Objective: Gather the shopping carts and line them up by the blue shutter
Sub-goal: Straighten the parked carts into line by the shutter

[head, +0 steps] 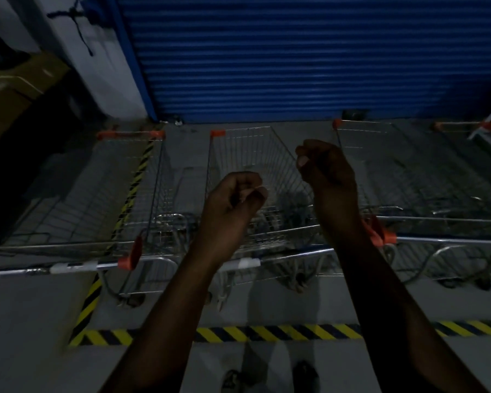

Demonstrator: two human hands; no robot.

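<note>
Shopping carts stand side by side, noses toward the big blue shutter [309,52] that fills the back wall: left cart [125,194], middle cart [247,157], right cart [423,180], with part of a fourth at the far right edge. Yellow-and-black floor tape [281,333] runs across the grey floor behind their handles. Both arms are raised above the middle cart; left hand [233,199] and right hand [326,168] are each curled into a fist, clenched on nothing, touching no handle.
</note>
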